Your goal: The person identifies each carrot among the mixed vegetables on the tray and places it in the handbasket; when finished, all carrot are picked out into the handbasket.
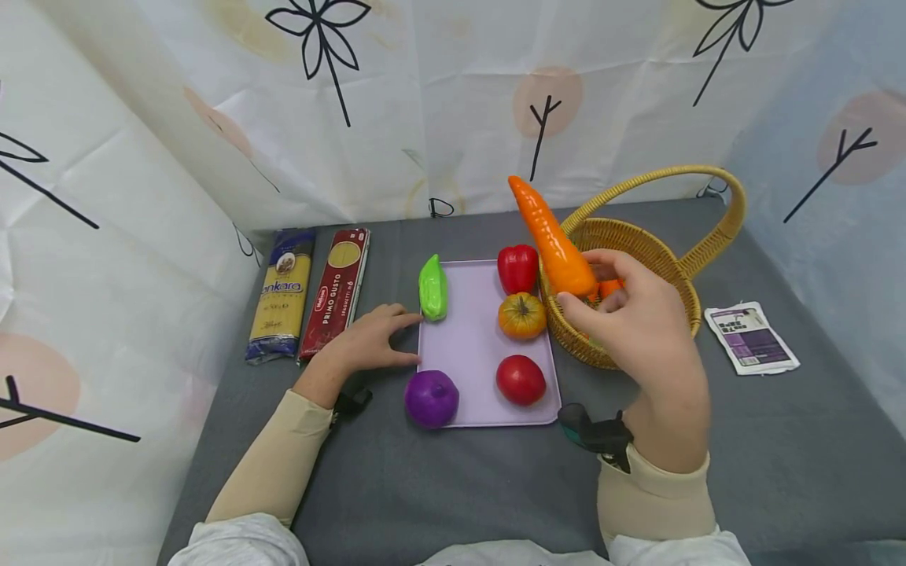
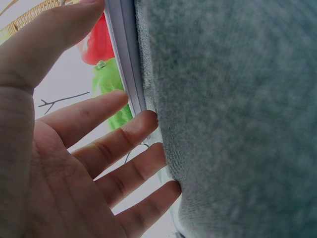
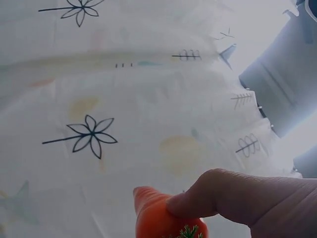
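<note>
My right hand (image 1: 637, 314) grips an orange carrot (image 1: 554, 240) by its thick end, with the tip pointing up and left. It is held over the near left rim of the wicker basket (image 1: 690, 263). In the right wrist view the thumb presses the carrot (image 3: 163, 215) beside its green top. My left hand (image 1: 371, 338) has its fingers spread at the left edge of the lilac tray (image 1: 467, 338). On that tray are a green pepper (image 1: 433, 288), a red bell pepper (image 1: 518, 269), a small orange pumpkin (image 1: 522, 316), a tomato (image 1: 521, 380) and a purple round vegetable (image 1: 432, 399).
A yellow-and-blue pasta pack (image 1: 283, 295) and a dark red spaghetti pack (image 1: 336, 291) lie left of the tray. Orange shows inside the basket, whose handle (image 1: 732, 204) arches up at the right. A white and purple packet (image 1: 752, 338) lies farther right. Printed cloth walls surround the grey table.
</note>
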### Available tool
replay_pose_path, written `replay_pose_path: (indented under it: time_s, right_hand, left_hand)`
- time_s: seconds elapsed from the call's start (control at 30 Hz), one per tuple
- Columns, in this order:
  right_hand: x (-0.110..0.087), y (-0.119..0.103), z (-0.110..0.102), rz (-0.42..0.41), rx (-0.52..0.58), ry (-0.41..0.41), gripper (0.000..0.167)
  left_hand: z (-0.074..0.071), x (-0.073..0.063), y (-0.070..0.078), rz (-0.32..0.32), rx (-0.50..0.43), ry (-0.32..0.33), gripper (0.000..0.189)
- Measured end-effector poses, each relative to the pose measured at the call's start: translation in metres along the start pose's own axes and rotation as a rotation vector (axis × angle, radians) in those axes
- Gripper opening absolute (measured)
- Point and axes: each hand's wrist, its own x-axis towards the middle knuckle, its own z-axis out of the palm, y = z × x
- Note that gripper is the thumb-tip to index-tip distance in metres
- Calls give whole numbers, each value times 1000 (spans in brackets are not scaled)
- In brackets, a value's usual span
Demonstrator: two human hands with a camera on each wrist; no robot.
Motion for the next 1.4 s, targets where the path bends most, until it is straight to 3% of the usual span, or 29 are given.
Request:
replay_pose_path:
  time_s: [0.33,0.8,1.17,1.4]
  right_hand:
    - [-14,23,-34,99,6,105,61]
    - [-14,60,-65,284,-25,161,72]
    - [-2,104,-84,345,-73,61,77]
    - [34,123,-64,302,-93,-141,75]
  left_hand:
    - [0,0,0,7,-5,-2,79]
    - [0,0,-1,12,0,6,79]
    - [0,1,0,11,0,4,79]
    - [1,0,-2,1,-3,2,78]
